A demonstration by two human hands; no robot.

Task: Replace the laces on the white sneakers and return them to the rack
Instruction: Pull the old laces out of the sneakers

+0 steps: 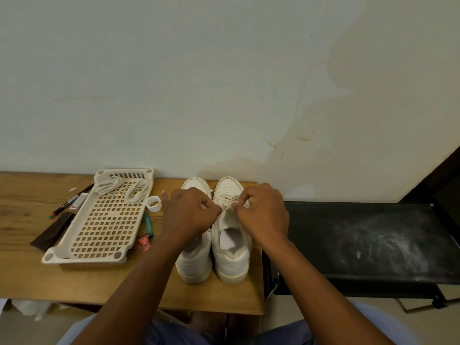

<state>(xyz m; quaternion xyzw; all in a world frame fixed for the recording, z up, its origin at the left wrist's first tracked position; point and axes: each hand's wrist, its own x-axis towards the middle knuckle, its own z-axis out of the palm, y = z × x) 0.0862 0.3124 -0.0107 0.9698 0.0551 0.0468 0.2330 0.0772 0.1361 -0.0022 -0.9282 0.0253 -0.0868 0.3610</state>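
Two white sneakers stand side by side on the desk (224, 298), heels near, toes toward the far wall. The left hand (191, 212) and right hand (263, 215) meet over the right sneaker (231, 257), each with fingertips pinched on the lace (227, 199) where it crosses the tongue. Both grips are closed on lace, though the exact strand each holds is too small to tell. The left hand reaches across the left sneaker (194, 265), hiding its eyelets, so whether that shoe is laced cannot be told.

The shoe's long axis runs near to far, and the lace rows lie across it, left to right. The pinch point sits at about mid-tongue, with more laced rows toward the toe beyond the fingers. So the work likely proceeds row by row along that axis, each hand taking its own side; neither is clearly closer.

A loose pile of laces (122, 189) lies at the far end of the tray (99, 232) on the left, nearer the left hand. To the right stands a black rack (373, 245), beside the right hand.
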